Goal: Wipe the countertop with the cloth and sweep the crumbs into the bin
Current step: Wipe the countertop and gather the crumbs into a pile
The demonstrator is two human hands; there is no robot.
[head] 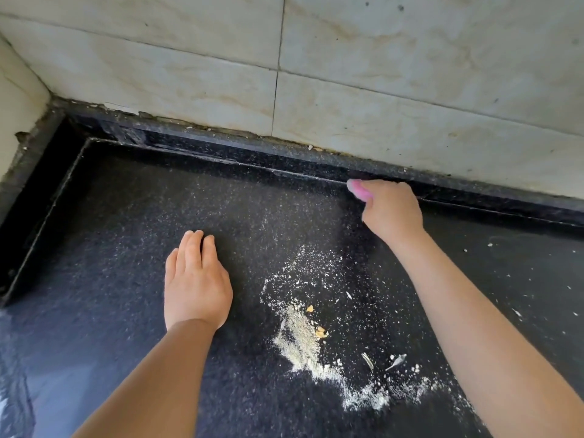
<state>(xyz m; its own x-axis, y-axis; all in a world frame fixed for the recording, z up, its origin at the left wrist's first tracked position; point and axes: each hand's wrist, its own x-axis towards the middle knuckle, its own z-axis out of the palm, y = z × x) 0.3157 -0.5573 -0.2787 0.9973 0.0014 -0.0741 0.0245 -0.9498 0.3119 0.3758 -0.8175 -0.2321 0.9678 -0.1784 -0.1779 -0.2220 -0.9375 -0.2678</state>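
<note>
— How are the hands placed?
— The left hand (pixel 196 287) lies flat, palm down, its grip released on the black worktop (pixel 104 248). The right hand (pixel 392 210) is clenched around a pink cloth (pixel 357 189) at the back ledge; the crumbs (pixel 303 339) lie between the forearms.

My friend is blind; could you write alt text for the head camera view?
A right hand presses a pink cloth against the black countertop near the tiled wall, the left hand rests flat, crumbs between.
</note>
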